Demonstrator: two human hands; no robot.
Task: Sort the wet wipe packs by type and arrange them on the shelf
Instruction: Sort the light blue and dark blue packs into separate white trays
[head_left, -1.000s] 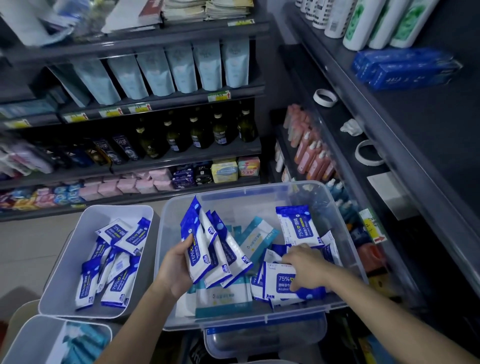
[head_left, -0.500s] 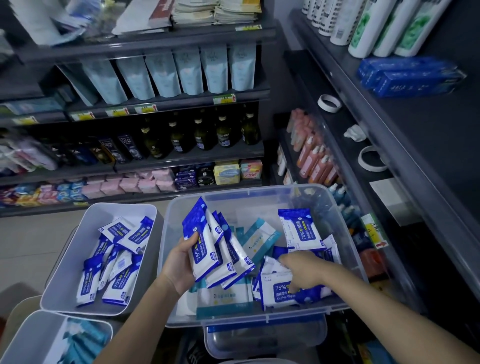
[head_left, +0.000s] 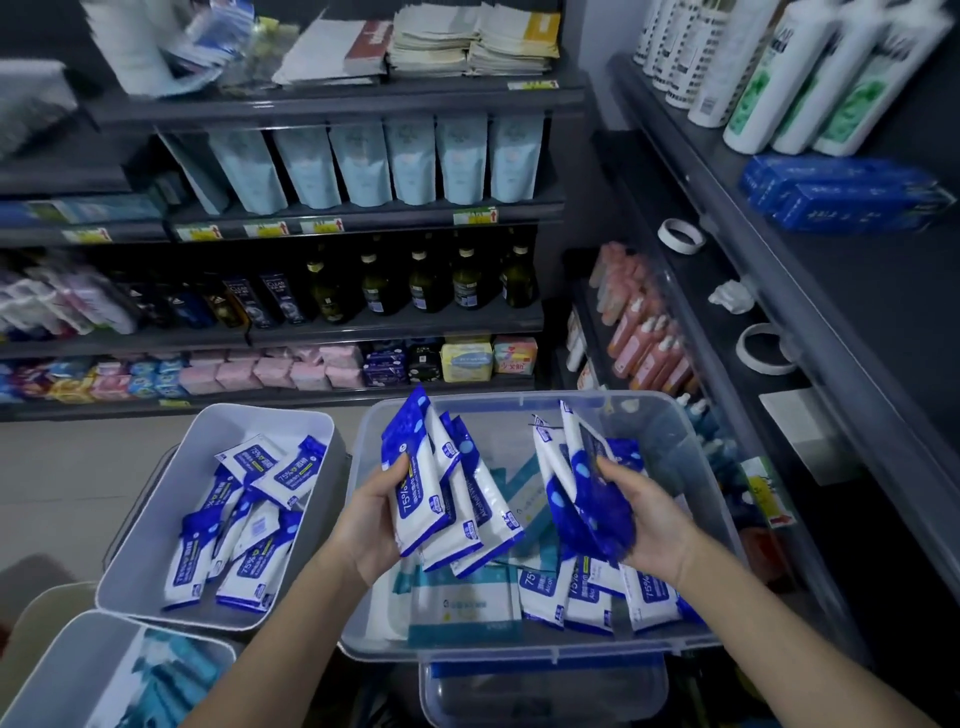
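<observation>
Left hand (head_left: 371, 525) still grips its blue packs (head_left: 431, 488); right hand (head_left: 649, 525) now holds a bunch (head_left: 587, 493) raised above the bin (head_left: 670, 431).

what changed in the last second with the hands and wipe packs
The right hand, earlier reaching down among packs in the clear bin, has gripped a bunch of blue alcohol wipe packs and lifted them up. The left hand still holds its fan of blue packs; the grey tray of sorted packs is unchanged.
</observation>
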